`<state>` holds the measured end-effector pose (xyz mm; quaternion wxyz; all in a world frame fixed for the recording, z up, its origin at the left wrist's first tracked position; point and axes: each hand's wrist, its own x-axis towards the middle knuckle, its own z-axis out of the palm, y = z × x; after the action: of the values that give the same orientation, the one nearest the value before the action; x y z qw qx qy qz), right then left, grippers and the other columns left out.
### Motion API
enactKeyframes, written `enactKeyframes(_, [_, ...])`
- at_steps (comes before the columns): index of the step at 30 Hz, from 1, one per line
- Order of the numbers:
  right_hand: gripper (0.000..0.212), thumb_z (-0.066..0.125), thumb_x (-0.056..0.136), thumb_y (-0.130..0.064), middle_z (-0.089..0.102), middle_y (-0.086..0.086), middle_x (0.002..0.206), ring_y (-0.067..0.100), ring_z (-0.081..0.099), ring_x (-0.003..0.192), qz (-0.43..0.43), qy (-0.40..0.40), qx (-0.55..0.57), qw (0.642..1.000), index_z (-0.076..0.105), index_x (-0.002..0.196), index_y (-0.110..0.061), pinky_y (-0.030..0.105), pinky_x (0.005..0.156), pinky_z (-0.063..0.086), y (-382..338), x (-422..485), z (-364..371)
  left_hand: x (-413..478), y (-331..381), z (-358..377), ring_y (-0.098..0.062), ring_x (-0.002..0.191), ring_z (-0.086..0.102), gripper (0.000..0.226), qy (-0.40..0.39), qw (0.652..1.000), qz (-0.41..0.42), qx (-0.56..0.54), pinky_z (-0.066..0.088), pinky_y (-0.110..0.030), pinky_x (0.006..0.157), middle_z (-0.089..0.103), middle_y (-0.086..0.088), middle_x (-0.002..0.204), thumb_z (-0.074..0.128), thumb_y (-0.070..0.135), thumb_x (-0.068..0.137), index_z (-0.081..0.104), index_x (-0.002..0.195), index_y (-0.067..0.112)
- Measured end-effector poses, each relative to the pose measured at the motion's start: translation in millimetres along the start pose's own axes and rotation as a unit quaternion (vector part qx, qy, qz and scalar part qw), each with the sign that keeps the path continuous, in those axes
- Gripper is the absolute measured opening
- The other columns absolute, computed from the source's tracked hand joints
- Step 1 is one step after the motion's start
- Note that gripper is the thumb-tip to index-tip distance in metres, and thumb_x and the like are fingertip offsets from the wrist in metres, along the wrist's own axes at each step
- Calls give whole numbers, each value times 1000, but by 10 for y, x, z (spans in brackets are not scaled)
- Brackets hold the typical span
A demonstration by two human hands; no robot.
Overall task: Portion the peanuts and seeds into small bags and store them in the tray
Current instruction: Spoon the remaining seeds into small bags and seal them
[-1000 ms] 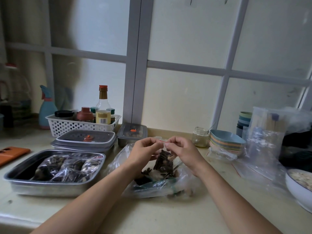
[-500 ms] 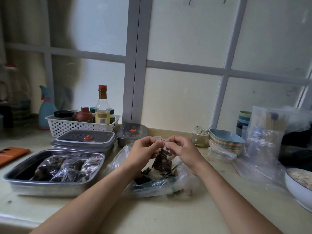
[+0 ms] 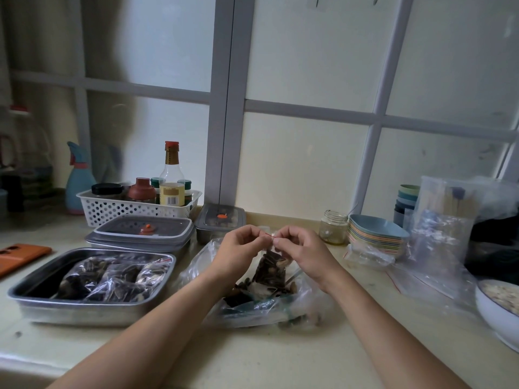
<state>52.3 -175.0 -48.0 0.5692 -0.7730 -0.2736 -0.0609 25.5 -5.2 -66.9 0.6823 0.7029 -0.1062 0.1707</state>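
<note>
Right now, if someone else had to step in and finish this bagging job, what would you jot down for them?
Left hand and right hand: both pinch the red-striped top of a small bag of seeds, above the large seed bag on the counter.
Done: several filled bags lie in the metal tray at the left.
Left: seal this one, put it in the tray, portion the rest. The white bowl at the right holds something pale, possibly peanuts. Empty bags lie beside it.

Both forearms reaching forward, converging. Left hand [image 3: 238,249] and right hand [image 3: 302,252] hovering raised, fingers curling, thumbs and forefingers pinching small bag [image 3: 271,272] top.
</note>
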Motion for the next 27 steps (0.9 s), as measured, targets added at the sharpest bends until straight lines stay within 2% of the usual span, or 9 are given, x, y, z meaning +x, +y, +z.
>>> enactKeyframes(4, [13, 67, 96, -15, 63, -9, 69, 5, 57, 67, -13, 4, -21, 1000, 68, 85, -8, 25, 65, 47, 6, -5, -2, -7, -1, 23, -8, 76, 62, 13, -7, 1000, -2, 19, 49, -22, 73, 71, -5, 81, 68, 13, 94, 71, 91, 1])
enactKeyframes(6, [13, 68, 92, -21, 62, -6, 71, 9, 56, 70, -23, 10, -37, 999, 67, 83, -12, 34, 65, 48, 6, 3, -6, -5, -3, 31, -9, 75, 62, 13, -17, 1000, -4, 20, 49, -25, 74, 70, -3, 79, 68, 14, 94, 71, 92, 1])
enactKeyframes(8, [15, 66, 85, -32, 61, -2, 73, 15, 57, 72, -29, 15, -59, 998, 65, 81, -18, 50, 67, 53, 4, 12, -13, -7, -1, 36, -10, 74, 62, 14, -21, 1000, 3, 20, 48, -25, 72, 69, -3, 77, 68, 14, 94, 70, 92, 1])
enactKeyframes(10, [19, 66, 82, -39, 62, -1, 74, 16, 59, 74, -29, 18, -63, 997, 67, 81, -19, 55, 72, 57, 15, 22, -20, -10, 8, 35, -9, 72, 61, 14, -14, 999, 17, 23, 47, -21, 69, 69, -6, 77, 69, 14, 94, 70, 93, 0])
enactKeyframes(13, [14, 71, 90, -31, 67, -7, 75, 9, 64, 75, -30, 19, -43, 998, 70, 84, -18, 51, 76, 60, 26, 31, -13, -9, 18, 22, -8, 71, 61, 13, 1, 999, 30, 28, 48, -18, 66, 70, -6, 78, 69, 14, 93, 71, 91, 2])
enactKeyframes(16, [11, 72, 93, -25, 69, -6, 76, 8, 63, 74, -34, 24, -36, 998, 72, 86, -16, 44, 74, 58, 25, 34, 3, 6, -1, 8, -10, 73, 60, 13, 7, 999, 26, 34, 48, -23, 70, 68, -5, 78, 66, 15, 94, 70, 88, 4])
enactKeyframes(20, [11, 72, 92, -26, 66, -7, 73, 8, 60, 70, -31, 32, -40, 998, 72, 84, -18, 49, 76, 58, 40, 37, -7, 5, -17, 13, -9, 75, 61, 15, 8, 999, 17, 31, 49, -23, 72, 69, -4, 81, 65, 17, 96, 72, 91, 5])
enactKeyframes(24, [9, 71, 94, -25, 69, -7, 76, 7, 62, 74, -29, 39, -53, 997, 74, 87, -19, 50, 82, 58, 55, 37, -14, 8, -16, 14, -8, 74, 61, 14, 4, 999, 26, 24, 48, -18, 68, 72, -12, 85, 70, 17, 95, 73, 92, 4])
enactKeyframes(27, [12, 71, 91, -31, 68, -6, 77, 9, 62, 75, -26, 35, -55, 998, 74, 88, -20, 51, 82, 58, 45, 32, -15, 13, -26, 11, -4, 69, 61, 14, 7, 999, 35, 25, 47, -13, 65, 71, -4, 79, 70, 15, 95, 73, 91, 2])
